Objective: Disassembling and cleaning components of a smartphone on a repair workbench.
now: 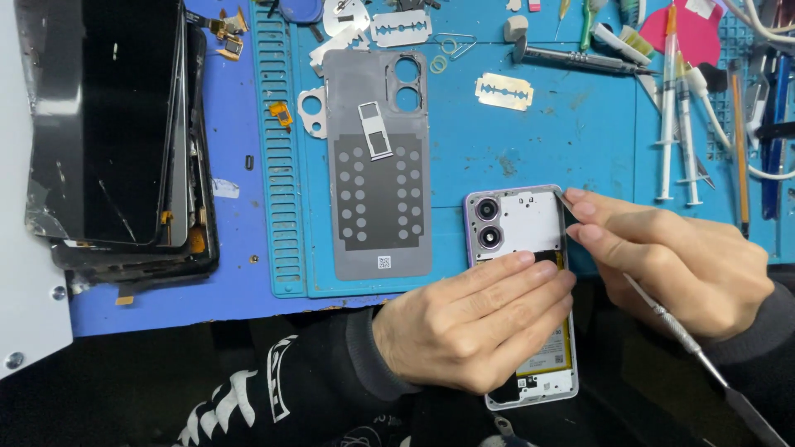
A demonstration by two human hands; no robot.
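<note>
Lying flat over the opened phone (523, 240), the left hand (472, 327) presses it down with fingers together, covering most of the battery. The right hand (679, 265) is closed around a thin metal tool (662, 319), whose tip meets the upper right edge of the phone. The phone rests at the near edge of the blue mat (530, 141) on the table. Left of the phone lies its grey back cover (379, 190), inner side up. Farther left of the phone sits a pile of broken screens (116, 132). Beyond the phone lies a razor blade (503, 91).
</note>
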